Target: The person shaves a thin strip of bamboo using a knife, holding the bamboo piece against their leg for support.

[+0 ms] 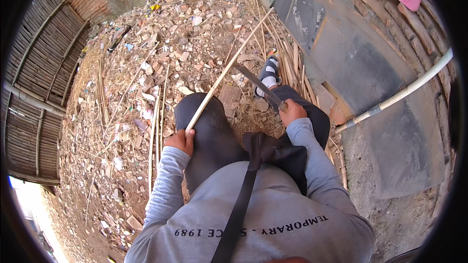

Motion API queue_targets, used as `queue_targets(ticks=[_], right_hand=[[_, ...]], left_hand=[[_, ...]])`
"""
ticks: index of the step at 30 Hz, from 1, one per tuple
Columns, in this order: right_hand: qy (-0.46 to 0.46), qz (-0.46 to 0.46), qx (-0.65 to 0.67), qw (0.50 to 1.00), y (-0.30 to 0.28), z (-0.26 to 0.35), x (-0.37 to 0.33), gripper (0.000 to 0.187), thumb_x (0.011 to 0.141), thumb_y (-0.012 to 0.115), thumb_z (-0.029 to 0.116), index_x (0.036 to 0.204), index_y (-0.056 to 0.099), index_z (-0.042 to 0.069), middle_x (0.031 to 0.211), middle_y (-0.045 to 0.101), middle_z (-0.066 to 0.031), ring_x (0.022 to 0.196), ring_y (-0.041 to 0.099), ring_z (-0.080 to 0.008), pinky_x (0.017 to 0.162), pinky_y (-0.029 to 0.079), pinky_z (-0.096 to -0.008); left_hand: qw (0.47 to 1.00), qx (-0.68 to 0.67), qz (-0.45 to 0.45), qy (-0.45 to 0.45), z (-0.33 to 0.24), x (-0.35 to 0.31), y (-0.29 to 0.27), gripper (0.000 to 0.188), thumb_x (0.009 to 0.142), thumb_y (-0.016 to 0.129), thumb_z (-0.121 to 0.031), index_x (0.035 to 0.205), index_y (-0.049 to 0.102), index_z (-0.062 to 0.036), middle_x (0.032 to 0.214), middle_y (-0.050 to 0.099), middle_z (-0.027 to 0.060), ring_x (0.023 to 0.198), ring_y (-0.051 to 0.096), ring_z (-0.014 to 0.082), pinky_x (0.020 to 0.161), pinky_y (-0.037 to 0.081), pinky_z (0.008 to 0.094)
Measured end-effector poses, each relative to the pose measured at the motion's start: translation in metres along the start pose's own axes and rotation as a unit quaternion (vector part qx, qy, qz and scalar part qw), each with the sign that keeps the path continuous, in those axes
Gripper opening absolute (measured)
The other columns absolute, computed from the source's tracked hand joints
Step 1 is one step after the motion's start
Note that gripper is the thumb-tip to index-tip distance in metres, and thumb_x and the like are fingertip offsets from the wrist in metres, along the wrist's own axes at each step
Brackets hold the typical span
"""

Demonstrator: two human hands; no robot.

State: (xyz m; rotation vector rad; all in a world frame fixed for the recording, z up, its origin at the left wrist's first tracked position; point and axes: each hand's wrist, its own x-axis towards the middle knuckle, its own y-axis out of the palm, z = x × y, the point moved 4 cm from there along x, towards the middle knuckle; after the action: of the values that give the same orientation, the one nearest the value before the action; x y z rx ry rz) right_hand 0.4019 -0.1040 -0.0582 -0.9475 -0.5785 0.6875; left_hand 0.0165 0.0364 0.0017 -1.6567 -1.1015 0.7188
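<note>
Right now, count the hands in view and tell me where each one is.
2: the left hand is around the near end of the pale stick; the right hand is around the knife's handle. No others show.

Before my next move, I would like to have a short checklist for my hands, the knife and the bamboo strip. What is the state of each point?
1. Left hand grips the bamboo strip: ok, near its lower end.
2. Right hand holds the long knife: ok, at the handle end.
3. Left hand away from the knife: ok, clearly apart.
4. Knife tip touching the strip: cannot tell, they meet in this view, but depth is unclear.
5. Right foot safely clear of the knife: cannot tell, they appear close together.
6. Black strap away from the knife: ok.
</note>
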Motion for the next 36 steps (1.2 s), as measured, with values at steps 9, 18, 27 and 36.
queue_targets(ticks=[9,18,27,36], right_hand=[[-0.055,-0.132,0.154,0.978,-0.017,0.017,-0.004,0.028,0.075,0.076,0.022,0.096,0.064,0.007,0.083,0.068,-0.0164,0.081,0.066,-0.0379,0.071,0.053,-0.0449],[-0.141,-0.083,0.280,0.946,-0.023,0.055,-0.014,0.031,0.075,0.079,0.025,0.091,0.064,0.004,0.077,0.067,-0.0162,0.073,0.067,-0.0360,0.065,0.053,-0.0395],[-0.164,-0.006,0.285,0.945,0.000,0.075,-0.011,0.027,0.077,0.078,0.022,0.091,0.065,0.003,0.074,0.066,-0.0150,0.070,0.068,-0.0315,0.063,0.052,-0.0368],[-0.169,0.058,0.317,0.931,0.023,0.068,-0.003,0.021,0.076,0.075,0.019,0.087,0.062,0.007,0.076,0.065,-0.0167,0.074,0.065,-0.0386,0.063,0.051,-0.0437]], left_hand=[[0.999,-0.035,-0.008,0.022,0.002,0.000,-0.001,0.050,0.096,0.052,-0.045,0.071,0.056,-0.0026,0.064,0.059,0.0236,0.063,0.060,0.0452,0.059,0.046,0.0508],[0.998,-0.053,0.003,0.028,0.002,-0.006,-0.009,0.049,0.095,0.055,-0.043,0.069,0.054,-0.0016,0.062,0.058,0.0228,0.062,0.058,0.0443,0.058,0.045,0.0492],[0.999,-0.049,0.011,-0.019,0.005,-0.020,-0.023,0.047,0.095,0.056,-0.041,0.070,0.055,-0.0019,0.061,0.057,0.0219,0.060,0.058,0.0436,0.057,0.044,0.0483],[0.999,0.002,0.040,-0.014,-0.024,-0.028,-0.041,0.047,0.094,0.057,-0.041,0.068,0.054,-0.0025,0.058,0.056,0.0208,0.058,0.058,0.0421,0.053,0.044,0.0469]])
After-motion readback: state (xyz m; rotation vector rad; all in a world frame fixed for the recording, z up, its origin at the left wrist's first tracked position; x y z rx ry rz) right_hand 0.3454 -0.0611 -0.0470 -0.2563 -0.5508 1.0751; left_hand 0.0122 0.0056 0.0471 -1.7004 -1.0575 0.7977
